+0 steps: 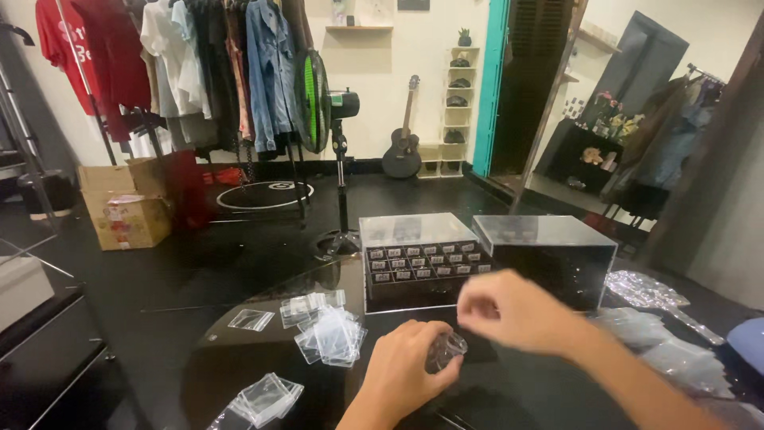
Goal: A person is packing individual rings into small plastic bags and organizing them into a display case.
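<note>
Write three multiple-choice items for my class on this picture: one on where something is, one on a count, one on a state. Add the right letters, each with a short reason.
1. Where does the guitar stand?
A. against the back wall
B. on the dark table
C. inside a cardboard box

2. How many clear display cases stand side by side on the table?
A. one
B. two
C. four

3. What is the left hand doing?
A. lying flat and empty
B. gripping the fan's pole
C. holding a small clear item

Answers:
1 A: it leans by the white shelf.
2 B: the left case and the right case stand together.
3 C: the small clear item sits at its fingertips, with the blurred right hand just above.
</note>
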